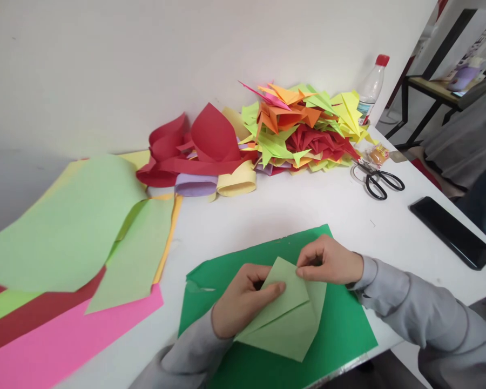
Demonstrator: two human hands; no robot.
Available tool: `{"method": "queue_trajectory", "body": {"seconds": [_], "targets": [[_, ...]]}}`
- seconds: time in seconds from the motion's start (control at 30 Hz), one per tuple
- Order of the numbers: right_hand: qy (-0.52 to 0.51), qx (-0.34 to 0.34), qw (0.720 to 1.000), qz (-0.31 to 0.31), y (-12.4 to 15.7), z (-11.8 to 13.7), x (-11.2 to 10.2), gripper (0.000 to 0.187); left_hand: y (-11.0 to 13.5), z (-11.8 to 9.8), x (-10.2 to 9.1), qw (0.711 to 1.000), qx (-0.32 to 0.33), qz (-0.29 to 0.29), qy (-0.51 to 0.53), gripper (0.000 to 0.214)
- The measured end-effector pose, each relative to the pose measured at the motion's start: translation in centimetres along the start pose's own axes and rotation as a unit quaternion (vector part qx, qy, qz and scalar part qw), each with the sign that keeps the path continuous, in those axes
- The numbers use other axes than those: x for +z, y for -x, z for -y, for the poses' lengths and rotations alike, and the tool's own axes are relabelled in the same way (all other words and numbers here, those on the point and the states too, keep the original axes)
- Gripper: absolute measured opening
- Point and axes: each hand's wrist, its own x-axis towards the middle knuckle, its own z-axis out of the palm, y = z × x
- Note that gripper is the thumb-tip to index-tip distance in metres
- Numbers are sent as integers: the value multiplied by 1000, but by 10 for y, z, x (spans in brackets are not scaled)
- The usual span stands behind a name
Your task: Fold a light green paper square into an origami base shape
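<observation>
A partly folded sheet of light green paper is held up over a dark green board on the table. My left hand grips its left side, the thumb lying on top and the fingers behind. At the upper right edge of the paper, my right hand pinches it between thumb and forefinger. A crease or folded edge runs slantwise across the middle of the sheet. Both hands are closed on this one paper.
Large coloured sheets lie at the left. Rolled red paper and a heap of folded paper pieces stand along the wall. Scissors, a black phone, a small packet and a plastic bottle are at the right.
</observation>
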Motion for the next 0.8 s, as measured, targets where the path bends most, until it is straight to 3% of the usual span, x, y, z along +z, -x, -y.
{"method": "queue_trajectory", "body": {"seconds": [0.13, 0.3, 0.5, 0.63, 0.8], "targets": [[13, 5, 999, 29, 1, 3, -4, 15, 1, 0, -2, 999, -27, 27, 8, 32], [-51, 44, 995, 74, 1, 3, -7, 12, 2, -3, -4, 999, -26, 37, 17, 32], [-134, 29, 988, 64, 0, 2, -12, 17, 3, -4, -7, 999, -22, 23, 43, 30], [-93, 14, 995, 43, 0, 1, -3, 21, 1, -1, -4, 999, -11, 21, 27, 30], [-9, 1, 998, 58, 1, 0, 8, 21, -3, 0, 2, 1000, 18, 16, 9, 29]]}}
